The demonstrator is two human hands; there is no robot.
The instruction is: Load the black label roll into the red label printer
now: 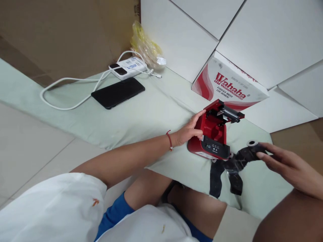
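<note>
A small red printer [197, 143] rests on the cloth-covered surface with its lid raised and its inside showing. My left hand [190, 131] grips its left side, thumb by the dark front panel and fingers up toward the lid hinge. To the right, my right hand [285, 163] pinches one end of a black ribbon [237, 163] with a pale, ring-shaped core [252, 143]. The ribbon trails left in loose, twisted loops to the printer's front right corner and hangs over the near edge. Another small core shows near that corner, partly hidden.
Behind the printer a Wahaha water carton [227, 85] leans against white boxes [181, 37]. At the back left lie a black phone [118, 92], a white power bank [132, 67] with a white cable [68, 108], and a crumpled plastic bag [147, 47]. My legs are below the near edge.
</note>
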